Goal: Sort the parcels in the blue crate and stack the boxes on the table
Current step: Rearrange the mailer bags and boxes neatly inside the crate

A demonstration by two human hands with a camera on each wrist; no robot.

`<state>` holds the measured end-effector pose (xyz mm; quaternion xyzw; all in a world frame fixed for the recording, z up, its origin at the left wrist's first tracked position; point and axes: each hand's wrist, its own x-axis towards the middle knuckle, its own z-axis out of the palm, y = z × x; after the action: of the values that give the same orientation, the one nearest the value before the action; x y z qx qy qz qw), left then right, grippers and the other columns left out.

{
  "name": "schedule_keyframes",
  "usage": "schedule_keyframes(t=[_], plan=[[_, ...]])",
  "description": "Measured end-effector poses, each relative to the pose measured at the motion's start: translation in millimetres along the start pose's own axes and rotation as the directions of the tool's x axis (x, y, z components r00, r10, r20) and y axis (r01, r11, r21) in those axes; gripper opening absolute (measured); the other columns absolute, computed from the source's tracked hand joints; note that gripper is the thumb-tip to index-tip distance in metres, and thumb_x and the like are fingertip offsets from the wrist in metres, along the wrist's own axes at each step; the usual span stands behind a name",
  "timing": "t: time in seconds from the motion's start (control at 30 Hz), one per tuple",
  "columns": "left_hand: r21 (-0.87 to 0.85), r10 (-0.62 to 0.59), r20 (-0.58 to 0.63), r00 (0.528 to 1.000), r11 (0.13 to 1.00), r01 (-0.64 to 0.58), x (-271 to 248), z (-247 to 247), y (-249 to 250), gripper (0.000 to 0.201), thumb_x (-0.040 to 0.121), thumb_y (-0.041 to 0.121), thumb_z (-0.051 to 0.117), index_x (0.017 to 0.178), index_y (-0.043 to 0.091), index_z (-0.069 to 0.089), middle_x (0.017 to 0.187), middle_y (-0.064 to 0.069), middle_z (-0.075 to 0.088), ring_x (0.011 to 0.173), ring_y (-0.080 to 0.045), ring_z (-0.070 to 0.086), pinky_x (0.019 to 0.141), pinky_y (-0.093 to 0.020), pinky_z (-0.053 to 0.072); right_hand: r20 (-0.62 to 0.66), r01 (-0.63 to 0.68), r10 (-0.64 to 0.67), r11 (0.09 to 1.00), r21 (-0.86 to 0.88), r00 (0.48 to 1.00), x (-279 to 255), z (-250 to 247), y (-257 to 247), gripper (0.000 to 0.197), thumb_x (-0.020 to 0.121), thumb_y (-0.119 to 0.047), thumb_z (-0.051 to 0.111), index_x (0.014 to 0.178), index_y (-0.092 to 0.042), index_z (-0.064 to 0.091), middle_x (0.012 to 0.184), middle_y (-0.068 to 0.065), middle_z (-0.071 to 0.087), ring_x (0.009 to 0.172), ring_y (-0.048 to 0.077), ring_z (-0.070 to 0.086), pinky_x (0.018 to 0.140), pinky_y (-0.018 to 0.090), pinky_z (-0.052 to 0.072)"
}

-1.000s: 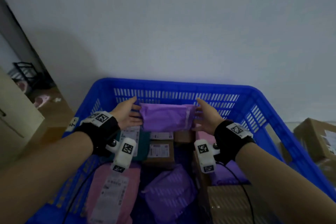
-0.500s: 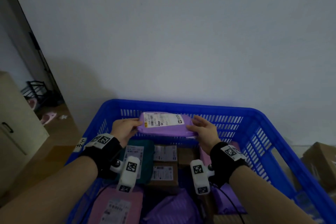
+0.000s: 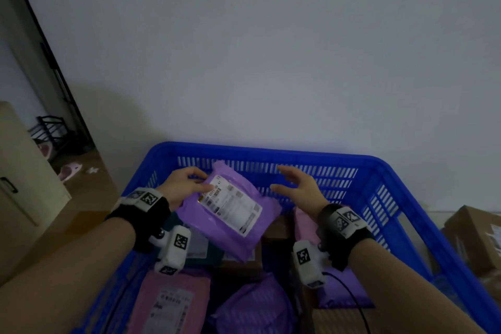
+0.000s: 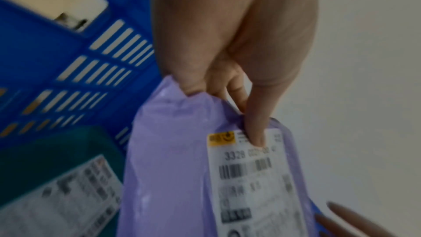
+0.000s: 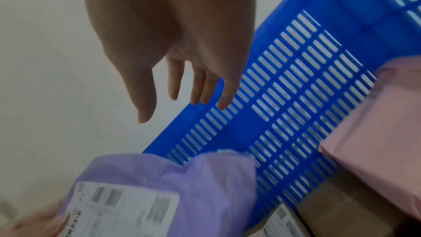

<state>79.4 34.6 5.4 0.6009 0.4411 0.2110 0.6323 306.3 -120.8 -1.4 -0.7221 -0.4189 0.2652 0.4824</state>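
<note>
Since the frame 0.5 s ago, the purple parcel [image 3: 230, 214] has been turned from lying level across the crate to a slant, and the right hand [image 3: 298, 188] has been taken off it. Its long axis now runs from the far left down to the near right, and the white label [image 3: 231, 203] is faced upward. The parcel is held above the parcels inside the blue crate [image 3: 379, 171], near the far wall.

In the crate a teal parcel [image 4: 56, 150] with a label is seen below the left hand, a pink parcel [image 3: 168, 304] and another purple parcel [image 3: 254, 309] lie at the near side, and brown boxes [image 3: 273, 228] are partly covered in the middle. A second pink parcel [image 5: 376, 123] leans at the right wall.

The left hand [image 3: 184, 188] grips the far left corner of the parcel, thumb pressed on the label, fingers curled under. The right hand is released, fingers spread and relaxed, apart from the parcel.
</note>
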Motion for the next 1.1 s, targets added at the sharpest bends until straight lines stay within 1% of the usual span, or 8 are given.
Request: schedule_keyframes(t=[0.13,0.23,0.33,0.47,0.67,0.73,0.87,1.1], plan=[[0.21,0.059,0.18,0.982,0.973,-0.097,-2.6,6.9,18.7,0.022,0.076,-0.009,0.07,0.079,0.008,0.056,0.079,-0.007,0.069,0.061,-0.009,0.069,0.058,-0.024,0.058,0.256,0.02,0.005,0.995,-0.095,0.967,0.8,5.3,-9.9,0.056,0.076,-0.012,0.077,0.127,-0.008,0.056,0.122,0.012,0.063,0.11,0.018,0.059,0.103,0.034,0.046],[0.226,0.105,0.209,0.972,0.962,-0.152,-3.8,10.7,28.3,0.023,0.076,-0.008,0.07,0.078,0.008,0.055,0.078,-0.006,0.069,0.064,-0.012,0.068,0.057,-0.023,0.057,0.324,0.028,0.004,0.995,-0.094,0.946,-0.8,8.7,-11.8,0.037,0.078,-0.006,0.074,0.114,-0.001,0.065,0.105,0.013,0.07,0.086,0.01,0.065,0.088,0.026,0.055],[0.204,0.129,0.195,0.972,0.964,-0.168,-3.7,13.0,33.3,0.024,0.075,-0.009,0.07,0.079,0.009,0.055,0.073,-0.003,0.07,0.062,-0.011,0.068,0.056,-0.022,0.057,0.306,0.009,0.01,0.998,-0.06,0.952,-4.8,10.4,-12.4,0.017,0.078,-0.004,0.073,0.095,-0.001,0.071,0.08,-0.002,0.07,0.063,-0.007,0.063,0.068,0.01,0.053],[0.204,0.11,0.231,0.967,0.966,-0.159,-4.6,18.2,35.4,0.024,0.076,-0.008,0.07,0.084,0.009,0.055,0.084,-0.009,0.067,0.061,-0.008,0.069,0.056,-0.022,0.057,0.223,-0.032,0.031,0.999,0.003,0.974,-5.6,17.0,-6.1,0.017,0.078,-0.003,0.073,0.068,-0.014,0.065,0.061,-0.009,0.066,0.051,-0.007,0.059,0.056,0.01,0.051],[0.305,0.13,-0.018,0.991,0.945,-0.118,1.9,9.3,24.1,0.043,0.07,0.017,0.082,0.105,0.01,0.059,0.112,-0.013,0.063,0.102,-0.024,0.061,0.089,-0.037,0.05,0.074,-0.162,0.15,0.969,0.186,0.986,-4.9,22.0,11.5,0.024,0.08,-0.001,0.07,0.064,-0.011,0.056,0.04,-0.006,0.058,0.033,0.001,0.049,0.037,0.015,0.04],[0.252,0.017,-0.108,0.994,0.968,0.011,1.6,6.3,10.0,0.056,0.072,0.024,0.081,0.12,0.01,0.055,0.117,-0.011,0.062,0.105,-0.022,0.058,0.085,-0.035,0.049,0.034,-0.226,0.226,0.933,0.281,0.974,-4.8,25.2,24.3,0.027,0.081,0.002,0.069,0.063,-0.011,0.052,0.039,-0.004,0.055,0.03,0.005,0.044,0.034,0.015,0.037],[0.238,-0.356,0.045,0.933,0.911,0.336,-3.9,12.7,-27.7,0.057,0.078,0.032,0.075,0.125,0.01,0.053,0.124,-0.011,0.062,0.105,-0.024,0.061,0.076,-0.032,0.052,0.034,-0.365,0.381,0.85,0.379,0.924,-5.6,41.1,56.6,0.029,0.083,0.002,0.066,0.062,-0.011,0.051,0.044,0.004,0.052,0.031,0.011,0.042,0.033,0.013,0.034],[0.178,-0.482,0.056,0.874,0.866,0.466,17.9,29.8,-96.0,0.029,0.087,0.012,0.064,0.115,0.004,0.06,0.117,-0.02,0.064,0.094,-0.029,0.061,0.086,-0.04,0.052,0.168,-0.567,0.555,0.703,0.429,0.815,0.5,75.6,107.3,0.028,0.086,0.0,0.062,0.064,-0.014,0.051,0.049,0.003,0.048,0.036,0.008,0.041,0.043,0.015,0.034]])
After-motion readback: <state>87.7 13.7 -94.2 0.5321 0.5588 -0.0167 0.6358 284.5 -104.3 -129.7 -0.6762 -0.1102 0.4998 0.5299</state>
